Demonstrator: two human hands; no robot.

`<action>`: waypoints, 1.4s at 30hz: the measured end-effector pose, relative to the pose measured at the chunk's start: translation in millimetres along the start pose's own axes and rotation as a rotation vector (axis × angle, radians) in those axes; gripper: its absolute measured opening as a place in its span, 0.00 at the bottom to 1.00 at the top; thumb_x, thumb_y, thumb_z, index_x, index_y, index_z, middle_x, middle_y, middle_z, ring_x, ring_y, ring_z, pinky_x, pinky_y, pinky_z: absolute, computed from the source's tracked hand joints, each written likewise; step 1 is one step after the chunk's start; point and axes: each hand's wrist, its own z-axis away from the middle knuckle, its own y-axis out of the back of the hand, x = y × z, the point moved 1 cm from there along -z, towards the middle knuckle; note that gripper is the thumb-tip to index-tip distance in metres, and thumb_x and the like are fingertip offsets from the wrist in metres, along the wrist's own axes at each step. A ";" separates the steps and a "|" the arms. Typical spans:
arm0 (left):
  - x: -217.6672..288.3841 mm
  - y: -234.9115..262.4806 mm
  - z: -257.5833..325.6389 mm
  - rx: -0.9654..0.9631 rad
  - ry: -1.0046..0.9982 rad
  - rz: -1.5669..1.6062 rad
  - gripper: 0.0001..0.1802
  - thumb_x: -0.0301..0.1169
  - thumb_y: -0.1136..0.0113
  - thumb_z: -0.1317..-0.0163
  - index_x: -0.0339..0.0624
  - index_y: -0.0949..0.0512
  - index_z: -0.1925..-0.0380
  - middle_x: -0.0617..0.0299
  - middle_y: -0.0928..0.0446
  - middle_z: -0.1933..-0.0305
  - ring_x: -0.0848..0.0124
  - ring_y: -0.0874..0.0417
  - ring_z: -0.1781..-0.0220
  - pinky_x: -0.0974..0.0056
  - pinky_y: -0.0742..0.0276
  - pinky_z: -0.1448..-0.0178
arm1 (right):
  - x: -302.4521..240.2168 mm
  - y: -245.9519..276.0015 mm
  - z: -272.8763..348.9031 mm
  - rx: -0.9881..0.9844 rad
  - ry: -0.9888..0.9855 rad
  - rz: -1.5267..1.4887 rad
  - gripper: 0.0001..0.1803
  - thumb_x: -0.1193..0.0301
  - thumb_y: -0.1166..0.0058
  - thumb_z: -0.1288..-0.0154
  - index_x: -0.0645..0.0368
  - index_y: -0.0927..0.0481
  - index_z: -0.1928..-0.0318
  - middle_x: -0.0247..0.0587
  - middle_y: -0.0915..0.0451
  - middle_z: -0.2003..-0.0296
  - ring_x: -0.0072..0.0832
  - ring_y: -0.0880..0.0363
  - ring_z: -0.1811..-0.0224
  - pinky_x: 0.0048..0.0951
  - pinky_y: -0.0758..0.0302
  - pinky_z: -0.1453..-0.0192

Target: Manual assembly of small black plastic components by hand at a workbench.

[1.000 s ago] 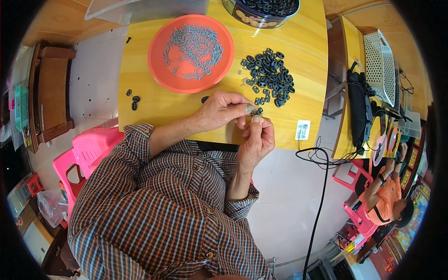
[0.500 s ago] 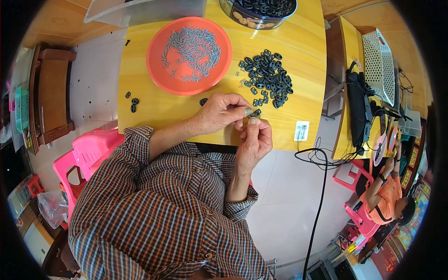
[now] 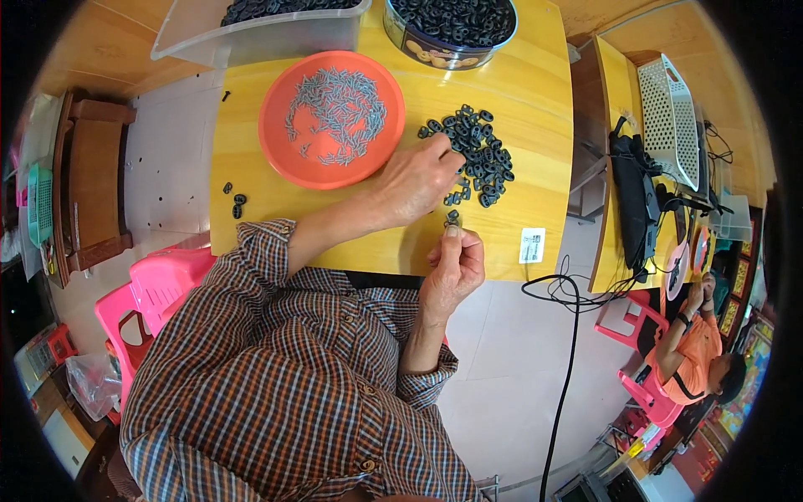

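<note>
My right hand (image 3: 452,266) pinches a small black two-hole cord lock (image 3: 452,217) between thumb and fingers, over the table's near edge. Farther up, my left hand (image 3: 418,177) reaches to the near left side of a loose pile of black cord locks (image 3: 480,151). Its fingers are bent together, and their tips are partly hidden, so anything between them does not show. Behind that hand stands an orange-red bowl (image 3: 276,155) with many small grey metal pieces (image 3: 339,113), too small to name for certain.
On the yellow table (image 3: 535,100) stand a round tin (image 3: 439,55) and a clear plastic box (image 3: 288,42), both holding black parts. A few loose black pieces (image 3: 239,201) lie at the left. Beyond a black cable (image 3: 570,360), another person (image 3: 686,356) sits at the right.
My left hand has left the cord lock in my right hand and moved up to the pile. My right hand stays nearly in place. The whole view has shifted slightly.
</note>
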 end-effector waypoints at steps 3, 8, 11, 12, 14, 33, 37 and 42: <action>0.5 -4.4 -7.2 -0.096 -0.038 -0.117 0.09 0.29 0.39 0.44 0.37 0.25 0.66 0.55 0.31 0.65 0.57 0.22 0.66 0.56 0.23 0.68 | -0.5 0.6 -0.1 0.011 0.014 0.001 0.08 0.73 0.48 0.34 0.58 0.28 0.72 0.27 0.32 0.81 0.12 0.40 0.82 0.15 0.44 0.79; -0.3 -8.5 -8.6 -0.165 -0.096 -0.263 0.09 0.27 0.41 0.48 0.35 0.27 0.67 0.53 0.32 0.65 0.56 0.22 0.63 0.56 0.23 0.69 | 2.2 2.4 -2.3 0.000 -0.005 0.023 0.08 0.73 0.47 0.34 0.58 0.27 0.71 0.27 0.31 0.79 0.12 0.39 0.81 0.14 0.42 0.78; 2.6 -2.7 -7.0 -0.159 -0.182 -0.289 0.10 0.24 0.42 0.51 0.34 0.28 0.67 0.53 0.32 0.66 0.56 0.23 0.64 0.56 0.24 0.70 | -2.3 2.1 -1.0 -0.006 -0.007 0.008 0.07 0.72 0.47 0.34 0.59 0.27 0.70 0.27 0.30 0.79 0.12 0.38 0.81 0.14 0.42 0.78; 2.2 -2.8 -6.5 -0.163 -0.188 -0.288 0.10 0.24 0.42 0.51 0.34 0.28 0.67 0.53 0.32 0.66 0.56 0.23 0.64 0.56 0.24 0.70 | -2.1 2.7 -1.2 0.001 -0.005 0.005 0.07 0.72 0.47 0.34 0.59 0.27 0.70 0.27 0.30 0.79 0.12 0.38 0.81 0.14 0.42 0.78; 0.6 -3.8 -5.5 -0.123 -0.247 -0.314 0.10 0.23 0.44 0.53 0.34 0.28 0.68 0.53 0.33 0.67 0.57 0.23 0.65 0.57 0.24 0.71 | -0.4 3.4 -2.0 -0.008 -0.005 -0.004 0.07 0.72 0.47 0.34 0.59 0.26 0.70 0.27 0.30 0.79 0.12 0.38 0.81 0.14 0.41 0.78; 13.3 13.1 16.5 -0.259 0.569 1.125 0.11 0.28 0.57 0.29 0.33 0.30 0.53 0.59 0.25 0.65 0.74 0.19 0.65 0.69 0.18 0.62 | 0.0 6.1 -1.7 0.080 0.032 -0.056 0.06 0.73 0.48 0.34 0.59 0.26 0.70 0.29 0.29 0.78 0.12 0.37 0.81 0.14 0.42 0.79; 3.4 8.5 25.9 -0.260 0.576 1.248 0.14 0.27 0.56 0.29 0.33 0.29 0.47 0.58 0.24 0.62 0.73 0.19 0.62 0.68 0.18 0.59 | -0.9 6.3 -1.9 0.095 0.032 -0.069 0.06 0.73 0.48 0.34 0.59 0.26 0.69 0.29 0.28 0.77 0.12 0.37 0.81 0.14 0.42 0.79; 0.5 8.3 30.7 -0.327 0.631 1.344 0.15 0.25 0.56 0.29 0.33 0.27 0.47 0.57 0.23 0.57 0.71 0.19 0.59 0.66 0.18 0.54 | -1.8 6.3 -2.0 0.090 0.011 -0.078 0.06 0.73 0.47 0.34 0.59 0.27 0.69 0.30 0.28 0.76 0.12 0.37 0.81 0.14 0.42 0.79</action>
